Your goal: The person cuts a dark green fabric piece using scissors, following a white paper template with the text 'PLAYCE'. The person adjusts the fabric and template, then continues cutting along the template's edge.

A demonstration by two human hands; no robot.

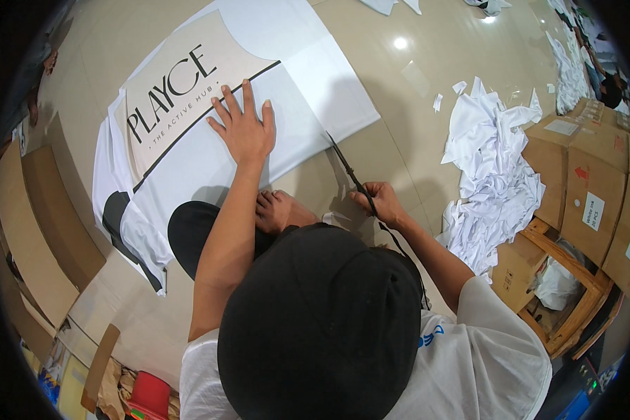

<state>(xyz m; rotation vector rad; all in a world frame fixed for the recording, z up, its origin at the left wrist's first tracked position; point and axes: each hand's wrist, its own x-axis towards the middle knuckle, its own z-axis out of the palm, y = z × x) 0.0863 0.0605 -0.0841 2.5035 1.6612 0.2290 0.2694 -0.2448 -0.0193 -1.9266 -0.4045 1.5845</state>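
Containers first: cardboard boxes (598, 168) stacked at right, closed, contents not visible. Under them, a wooden frame (586, 308) with a white plastic bag (558, 283) inside; a smaller cardboard box (516, 273) just beside the frame. Far left, cardboard panels (38, 231), bent by the lens; can't tell if they form one box. Lower left, a red tub (149, 393), contents unclear, near crumpled brown paper (110, 392).

White fabric (297, 105) lies spread on the tiled floor (374, 66), in front of the person, with a beige panel (196, 91) bearing dark lettering on it. Left hand (247, 136) flat on the fabric, fingers spread, fingertips reaching the panel's lower edge; pressing, nothing gripped. Right hand (381, 201) closed around the handles of black scissors (350, 170), tip at the fabric's near edge; can't tell if the blades are apart.

Heap of white scraps (486, 175) between the work and the boxes. Bare foot (280, 210) right by the fabric's near edge. Black cap (318, 322) blocks the lower middle of the view.
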